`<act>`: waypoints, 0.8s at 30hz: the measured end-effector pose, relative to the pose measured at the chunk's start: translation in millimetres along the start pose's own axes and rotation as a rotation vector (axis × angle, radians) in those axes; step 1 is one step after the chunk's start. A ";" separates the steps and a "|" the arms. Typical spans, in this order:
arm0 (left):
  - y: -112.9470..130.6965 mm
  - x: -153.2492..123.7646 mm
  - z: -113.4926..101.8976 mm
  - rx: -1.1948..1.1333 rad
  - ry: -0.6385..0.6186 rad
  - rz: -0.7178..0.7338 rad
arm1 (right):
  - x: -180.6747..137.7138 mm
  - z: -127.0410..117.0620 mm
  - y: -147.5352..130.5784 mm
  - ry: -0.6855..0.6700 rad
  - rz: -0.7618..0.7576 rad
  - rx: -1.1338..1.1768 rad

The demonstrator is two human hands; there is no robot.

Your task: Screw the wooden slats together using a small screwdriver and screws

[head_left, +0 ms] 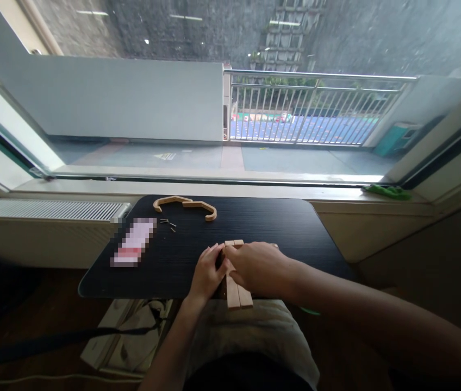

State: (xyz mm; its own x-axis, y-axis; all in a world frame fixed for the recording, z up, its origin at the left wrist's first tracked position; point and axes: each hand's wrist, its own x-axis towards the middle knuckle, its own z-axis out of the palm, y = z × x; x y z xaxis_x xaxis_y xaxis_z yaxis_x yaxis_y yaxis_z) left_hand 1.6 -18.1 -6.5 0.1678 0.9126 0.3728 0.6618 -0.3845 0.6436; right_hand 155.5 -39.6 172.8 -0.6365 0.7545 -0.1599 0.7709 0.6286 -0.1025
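Note:
Two pale wooden slats [238, 296] lie side by side on the near edge of a small black table [296, 228], their near ends jutting over my lap. My right hand [257, 267] lies across the slats, fingers curled down over them. My left hand [208, 271] presses against their left side with fingers bent, holding them. A curved wooden piece [185, 205] rests at the table's far edge. A few small dark screws [168, 223] lie beside it on the left.
A blurred pink and white packet [133, 248] lies on the table's left part. A white radiator [47, 210] runs under the window sill at left. A green cloth [386, 190] lies on the sill at right. Bags sit on the floor under the table.

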 end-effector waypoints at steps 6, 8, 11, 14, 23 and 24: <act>0.8 0.7 -0.1 -0.012 0.017 0.011 | -18.9 2.6 34.3 0.131 0.066 0.324; 2.1 2.7 -1.5 -0.016 0.017 0.018 | -27.2 11.9 54.4 0.272 0.181 0.543; 4.6 5.1 -4.9 -0.031 -0.004 0.027 | -38.7 46.2 80.9 0.375 0.303 0.985; 9.3 -0.1 -10.4 -0.060 0.003 0.021 | -44.9 90.5 93.2 0.573 0.422 1.202; 28.5 -32.1 -28.3 -0.237 -0.088 -0.127 | -37.5 143.4 81.6 1.000 0.446 1.229; 28.5 -31.2 -28.5 -0.257 -0.104 -0.160 | -35.4 145.0 80.0 1.016 0.443 1.237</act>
State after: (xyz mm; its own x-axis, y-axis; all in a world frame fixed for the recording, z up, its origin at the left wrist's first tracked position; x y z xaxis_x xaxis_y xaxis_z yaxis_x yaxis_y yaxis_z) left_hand -5.6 -61.5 19.3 0.1591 0.9684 0.1918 0.4815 -0.2458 0.8413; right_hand 243.1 -43.4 27.9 0.2514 0.9413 0.2252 0.1198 0.2006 -0.9723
